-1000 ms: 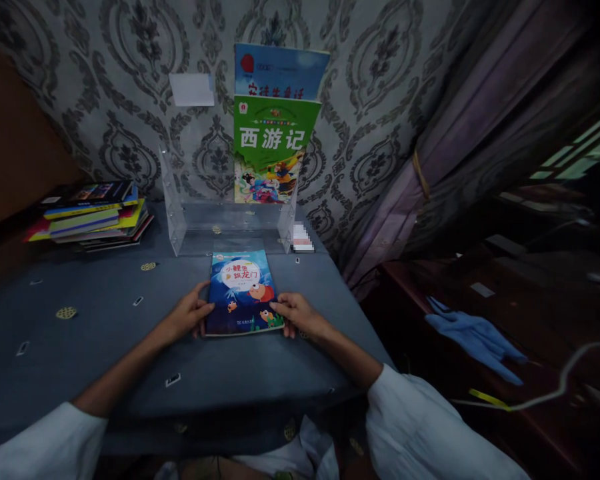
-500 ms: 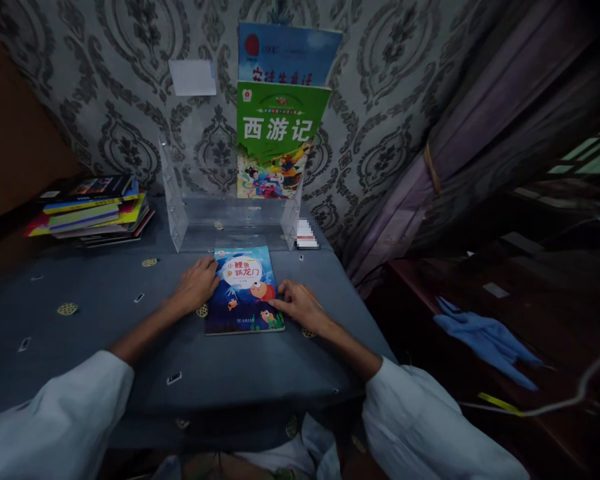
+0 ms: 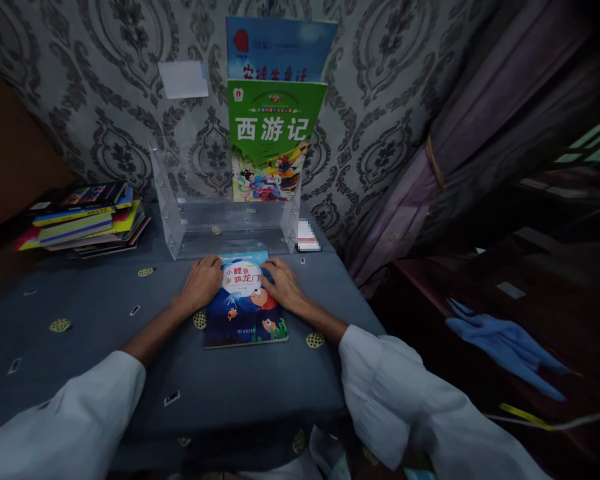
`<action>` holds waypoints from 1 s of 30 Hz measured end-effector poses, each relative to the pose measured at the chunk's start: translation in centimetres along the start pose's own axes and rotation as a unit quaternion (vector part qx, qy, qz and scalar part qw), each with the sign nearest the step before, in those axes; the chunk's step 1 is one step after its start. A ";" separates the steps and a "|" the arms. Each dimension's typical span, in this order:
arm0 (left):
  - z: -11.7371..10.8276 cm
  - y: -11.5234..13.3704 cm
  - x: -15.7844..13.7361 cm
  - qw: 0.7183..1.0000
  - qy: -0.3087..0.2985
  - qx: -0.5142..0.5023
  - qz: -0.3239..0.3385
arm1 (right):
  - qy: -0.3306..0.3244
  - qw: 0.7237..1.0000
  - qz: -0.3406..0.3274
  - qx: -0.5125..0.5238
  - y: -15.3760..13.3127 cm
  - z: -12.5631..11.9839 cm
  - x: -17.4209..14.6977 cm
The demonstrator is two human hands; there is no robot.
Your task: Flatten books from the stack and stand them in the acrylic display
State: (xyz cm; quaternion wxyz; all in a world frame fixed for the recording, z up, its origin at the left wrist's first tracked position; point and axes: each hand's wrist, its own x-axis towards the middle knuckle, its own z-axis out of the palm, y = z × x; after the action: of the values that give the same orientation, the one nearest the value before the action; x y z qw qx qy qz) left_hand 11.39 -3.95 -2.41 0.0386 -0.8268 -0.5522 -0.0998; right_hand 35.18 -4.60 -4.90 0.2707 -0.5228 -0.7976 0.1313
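A thin dark-blue picture book (image 3: 245, 320) with cartoon fish and a white moon on its cover lies face up on the cloth-covered table. At its upper left edge, my left hand (image 3: 203, 281) has its fingers curled against the side. My right hand (image 3: 284, 283) grips the upper right edge, with fingertips over the cover. Just behind the book stands a clear acrylic book stand (image 3: 167, 207). A green book (image 3: 279, 150) is propped upright in the right side of it, and a blue book (image 3: 280, 50) rises behind that one.
Several books form an uneven stack (image 3: 85, 227) at the table's back left. A small white item, partly pixelated (image 3: 307, 235), lies right of the stand. Off the table's right side, a blue cloth (image 3: 500, 343) rests on a dark surface, below a tied curtain (image 3: 405, 187).
My right hand has moved up from the picture book's right side to its upper right edge. The left hand has shifted slightly upward along the left edge. The view has shifted a little.
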 end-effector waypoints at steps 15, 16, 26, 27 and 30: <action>1.5 1.0 2.2 0.997 0.001 0.017 0.075 | 0.057 0.994 -0.021 0.096 1.9 0.9 0.1; 1.6 1.1 2.4 0.996 0.001 0.018 0.084 | 0.060 0.993 -0.025 0.100 2.0 0.9 0.1; 1.7 3.3 4.6 0.988 -0.009 0.003 0.157 | 0.062 0.990 -0.046 0.121 2.4 0.7 0.1; 1.7 3.5 4.9 0.987 -0.014 0.002 0.163 | 0.062 0.989 -0.049 0.123 2.4 0.7 0.1; 1.4 4.2 5.5 0.983 -0.028 0.005 0.179 | 0.061 0.989 -0.055 0.126 2.6 0.7 0.1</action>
State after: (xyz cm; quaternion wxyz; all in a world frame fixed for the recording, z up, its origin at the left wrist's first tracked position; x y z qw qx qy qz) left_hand 17.48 -0.34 -2.43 0.0449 -0.9145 -0.3967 -0.0653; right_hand 36.70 -3.35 -6.67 0.3890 -0.4467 -0.7846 0.1833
